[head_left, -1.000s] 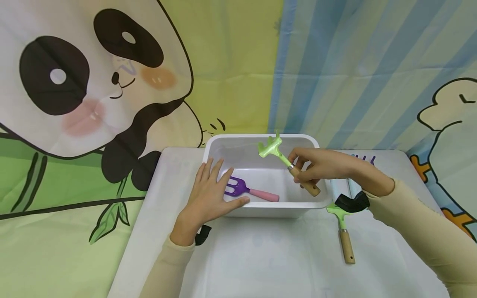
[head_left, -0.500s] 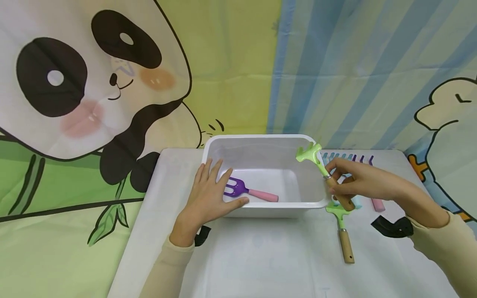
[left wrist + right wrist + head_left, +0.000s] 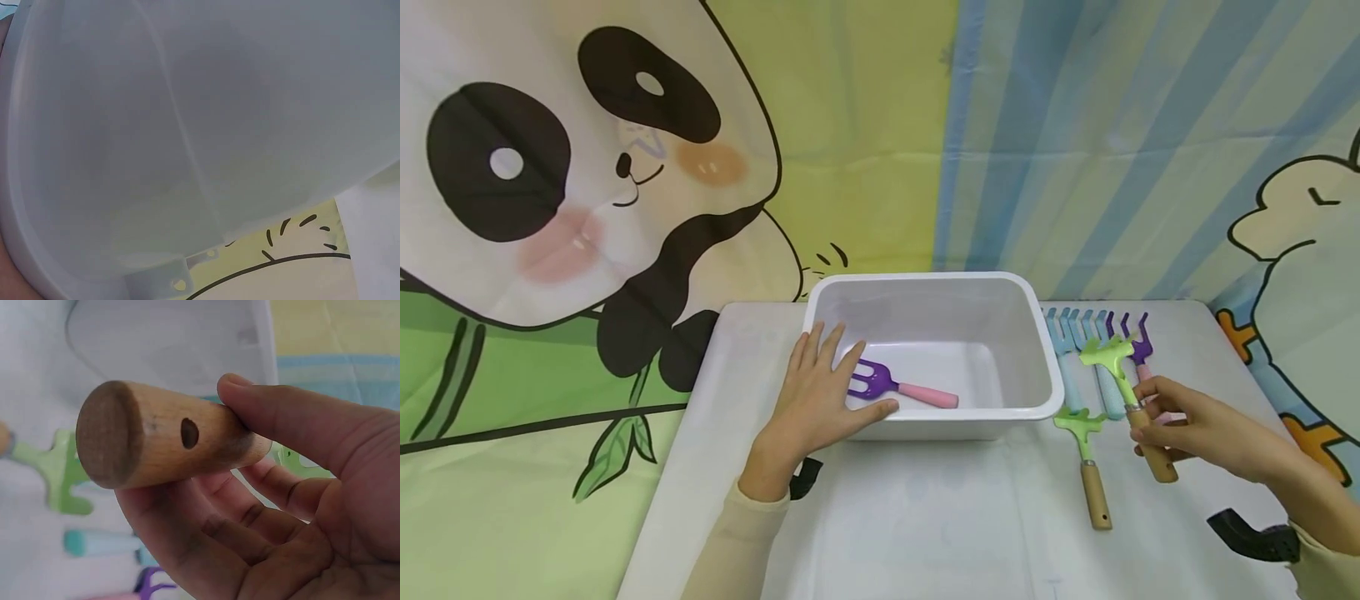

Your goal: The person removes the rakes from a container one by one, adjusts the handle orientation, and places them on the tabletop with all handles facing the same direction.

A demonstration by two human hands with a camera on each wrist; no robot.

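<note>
My right hand (image 3: 1213, 429) grips the wooden handle of a small green hand rake (image 3: 1156, 457), held above the right side of the table with its tines toward the back. In the right wrist view thumb and fingers close round the wooden handle (image 3: 169, 440). My left hand (image 3: 816, 383) rests with spread, straight fingers on the left front corner of a white plastic tub (image 3: 925, 277). The tub wall (image 3: 187, 125) fills the left wrist view. Inside the tub lies a purple hand fork (image 3: 880, 381) with a pink handle, its tip partly behind the left hand.
Right of the tub, a second green rake (image 3: 1093, 492) lies on the white table (image 3: 940, 517). Behind it are two light-blue rakes (image 3: 1071, 383) and a purple rake (image 3: 1141, 348) with a pink handle. A printed panda curtain (image 3: 850, 125) hangs behind.
My right hand has carried the green rake from above the tub rightward and toward me, over the tools on the table. The left hand stays on the tub.
</note>
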